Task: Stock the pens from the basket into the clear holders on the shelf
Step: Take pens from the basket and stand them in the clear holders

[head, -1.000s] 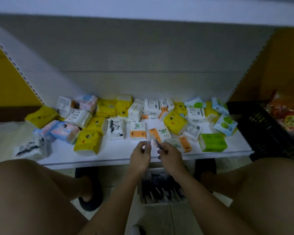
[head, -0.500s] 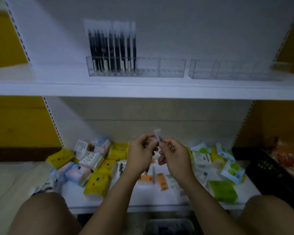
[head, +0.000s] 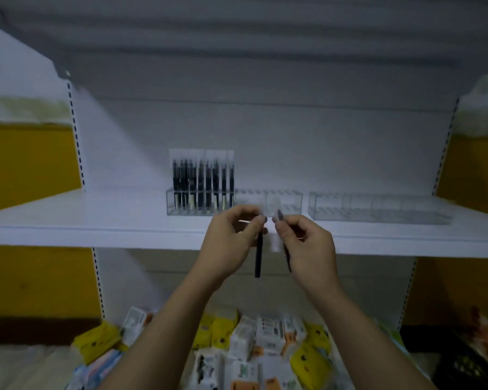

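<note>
UPPER SHELF, MID-RESTOCK: a sec ago both hands worked low by the basket; now they're raised to the upper shelf (head: pixel 96 229), just in front of the left clear holder (head: pixel 282 204) and its empty compartments, right of the stocked pens (head: pixel 202 178). What they held together half a sec ago looks split, one pen per hand, so slotting is prob. next. Left hand (head: pixel 228 240) pinches a black pen (head: pixel 257 263) near its top, barrel hanging straight down; right hand (head: pixel 307 243) pinches a second pen (head: pixel 288 261), tilted, tip up by the holder's front wall. Neither pen is slotted yet. Right-side holder (head: pixel 378 209) looks empty. Tissue packs (head: pixel 265 333) lie on the lower shelf; basket out of view
</note>
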`<action>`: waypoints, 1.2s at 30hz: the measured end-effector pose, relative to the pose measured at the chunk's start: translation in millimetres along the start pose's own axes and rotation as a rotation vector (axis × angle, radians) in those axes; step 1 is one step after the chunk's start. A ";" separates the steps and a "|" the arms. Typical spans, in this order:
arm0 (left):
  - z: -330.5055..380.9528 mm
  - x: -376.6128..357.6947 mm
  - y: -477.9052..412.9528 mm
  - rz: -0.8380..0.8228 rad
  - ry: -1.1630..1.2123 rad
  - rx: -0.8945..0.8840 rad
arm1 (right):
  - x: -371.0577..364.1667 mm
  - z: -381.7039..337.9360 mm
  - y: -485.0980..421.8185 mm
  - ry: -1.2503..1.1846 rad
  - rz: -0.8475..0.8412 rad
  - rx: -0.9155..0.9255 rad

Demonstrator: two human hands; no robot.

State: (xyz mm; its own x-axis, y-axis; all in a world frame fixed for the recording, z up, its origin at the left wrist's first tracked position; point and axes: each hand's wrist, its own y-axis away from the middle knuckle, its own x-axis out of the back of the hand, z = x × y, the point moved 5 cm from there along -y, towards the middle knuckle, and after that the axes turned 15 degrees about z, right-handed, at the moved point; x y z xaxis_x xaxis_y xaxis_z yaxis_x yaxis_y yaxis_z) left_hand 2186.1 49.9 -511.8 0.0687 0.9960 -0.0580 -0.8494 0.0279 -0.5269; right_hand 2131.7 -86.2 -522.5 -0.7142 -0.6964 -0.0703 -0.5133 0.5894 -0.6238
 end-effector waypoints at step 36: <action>52.3 -19.8 -209.9 0.103 -0.612 -0.474 | -122.5 18.7 -196.6 -0.136 0.004 0.107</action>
State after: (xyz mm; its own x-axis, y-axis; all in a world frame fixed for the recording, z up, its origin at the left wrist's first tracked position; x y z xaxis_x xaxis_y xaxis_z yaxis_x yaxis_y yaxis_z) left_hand 2335.6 28.7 -355.7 -0.4167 0.8651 0.2793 -0.5120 0.0306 -0.8584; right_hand 2328.9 -124.4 -405.8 -0.6419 -0.7470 -0.1730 -0.4519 0.5508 -0.7017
